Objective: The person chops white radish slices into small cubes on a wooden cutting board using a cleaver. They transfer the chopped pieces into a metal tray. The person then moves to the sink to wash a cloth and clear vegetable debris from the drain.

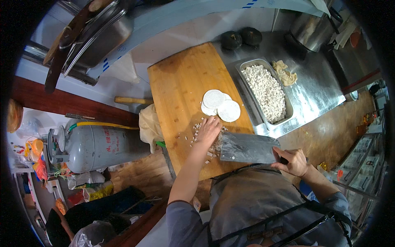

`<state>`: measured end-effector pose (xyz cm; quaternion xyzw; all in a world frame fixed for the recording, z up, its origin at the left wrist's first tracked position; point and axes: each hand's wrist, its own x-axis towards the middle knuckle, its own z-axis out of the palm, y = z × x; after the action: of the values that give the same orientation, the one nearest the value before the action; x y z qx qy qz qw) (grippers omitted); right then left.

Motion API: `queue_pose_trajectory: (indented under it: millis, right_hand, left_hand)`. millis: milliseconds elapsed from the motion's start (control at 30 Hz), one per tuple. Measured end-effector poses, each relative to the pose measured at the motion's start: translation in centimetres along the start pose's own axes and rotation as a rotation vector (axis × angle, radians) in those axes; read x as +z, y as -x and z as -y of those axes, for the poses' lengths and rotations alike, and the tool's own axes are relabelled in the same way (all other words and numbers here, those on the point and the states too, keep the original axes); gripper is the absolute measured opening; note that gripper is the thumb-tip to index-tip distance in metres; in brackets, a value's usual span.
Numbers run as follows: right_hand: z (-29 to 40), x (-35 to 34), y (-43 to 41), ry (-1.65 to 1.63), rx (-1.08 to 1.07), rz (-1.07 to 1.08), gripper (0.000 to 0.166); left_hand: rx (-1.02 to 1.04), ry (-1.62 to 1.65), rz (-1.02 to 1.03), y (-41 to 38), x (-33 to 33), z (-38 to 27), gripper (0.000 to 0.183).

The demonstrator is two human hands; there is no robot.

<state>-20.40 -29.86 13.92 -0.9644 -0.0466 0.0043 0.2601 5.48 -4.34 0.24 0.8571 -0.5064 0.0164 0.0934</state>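
Note:
My right hand (291, 162) grips the handle of a broad cleaver (250, 148). Its wide blade lies low and tilted over the near right part of the wooden cutting board (182, 83), with a few white bits stuck on it. Small pale diced cubes (196, 127) are scattered left of the blade and around my left hand (210, 131). That hand is palm down with bent fingers, just below a loose stack of pale round slices (213, 98), perhaps taro. Whether anything is under its fingers is hidden.
A steel pan (291, 112) heaped with white cubes (264, 92) stands right of the board on a steel counter (311, 95). Near it are a crumpled cloth (284, 73), two dark squashes (231, 40) and a steel pot (308, 32). At left stands a gas cylinder (101, 146).

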Motion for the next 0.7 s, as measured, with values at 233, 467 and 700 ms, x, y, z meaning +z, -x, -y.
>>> queue_pose_trajectory:
  millis: [233,467,700]
  right_hand:
    - [-0.3,0.3,0.7,-0.162,0.107,-0.014,0.054]
    - [0.0,-0.1,0.6,-0.242,0.232,-0.056,0.051]
    - [1.0,-1.0,0.2,-0.512,0.340,0.166,0.044]
  left_hand:
    - [0.152,0.015,0.054,0.0,0.2,0.5,0.009]
    - [0.094,0.000,0.070,0.0,2.0,0.6,0.010]
    - [-0.417,0.433,-0.355,3.0,-4.5,2.5,0.017]
